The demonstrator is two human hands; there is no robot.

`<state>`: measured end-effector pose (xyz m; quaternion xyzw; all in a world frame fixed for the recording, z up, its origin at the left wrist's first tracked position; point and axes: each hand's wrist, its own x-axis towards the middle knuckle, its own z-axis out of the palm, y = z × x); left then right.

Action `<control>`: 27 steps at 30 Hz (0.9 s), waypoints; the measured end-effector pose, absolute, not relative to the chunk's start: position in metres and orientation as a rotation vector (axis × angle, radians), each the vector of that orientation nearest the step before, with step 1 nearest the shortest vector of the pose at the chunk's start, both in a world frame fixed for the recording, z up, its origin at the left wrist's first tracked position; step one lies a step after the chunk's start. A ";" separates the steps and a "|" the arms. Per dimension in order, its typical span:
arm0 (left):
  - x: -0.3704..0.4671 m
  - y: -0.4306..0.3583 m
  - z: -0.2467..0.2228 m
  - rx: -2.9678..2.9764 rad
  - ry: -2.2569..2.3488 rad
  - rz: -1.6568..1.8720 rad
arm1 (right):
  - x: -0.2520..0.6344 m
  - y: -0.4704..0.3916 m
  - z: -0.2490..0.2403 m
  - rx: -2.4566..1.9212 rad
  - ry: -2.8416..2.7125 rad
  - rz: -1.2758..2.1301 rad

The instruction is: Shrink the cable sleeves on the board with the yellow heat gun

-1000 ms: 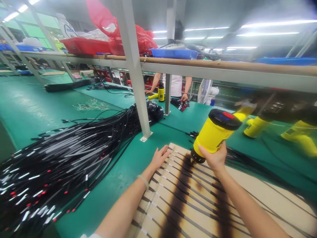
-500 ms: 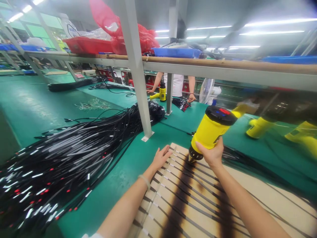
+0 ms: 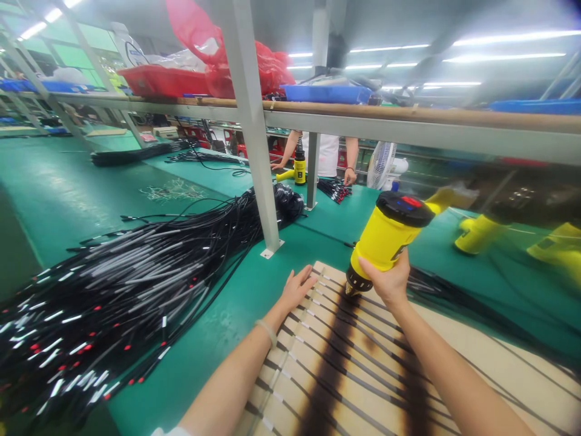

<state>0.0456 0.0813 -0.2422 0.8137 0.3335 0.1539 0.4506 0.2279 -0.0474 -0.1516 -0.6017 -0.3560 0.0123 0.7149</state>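
Note:
My right hand (image 3: 387, 280) is wrapped round the body of a yellow heat gun (image 3: 385, 236) with a black top. Its nozzle points down, close above the far end of a wooden board (image 3: 458, 345). Across this board lie several thin black cables (image 3: 363, 357) side by side, with white bands near their left ends. Two dark scorched strips run over the wood beneath them. My left hand (image 3: 297, 289) rests at the board's far left edge, fingers stretched out over the cable ends, holding nothing that I can see.
A large pile of black cables (image 3: 149, 266) covers the green table (image 3: 195, 357) at left. A metal post (image 3: 254, 133) stands ahead, under a shelf with red (image 3: 158, 80) and blue trays (image 3: 327, 93). Across the table a co-worker's hand (image 3: 349, 175) touches cables near another heat gun (image 3: 299, 168).
The view has shifted very slightly. My hands and the heat gun keep almost the same place over the board.

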 end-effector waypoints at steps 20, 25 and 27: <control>0.046 0.082 -0.245 2.022 0.832 0.387 | 0.224 -0.049 -0.151 -1.343 -0.796 0.003; 0.046 0.083 -0.245 2.023 0.828 0.387 | 0.222 -0.050 -0.148 -1.335 -0.791 0.008; 0.046 0.083 -0.245 2.022 0.827 0.383 | 0.221 -0.050 -0.146 -1.337 -0.799 -0.005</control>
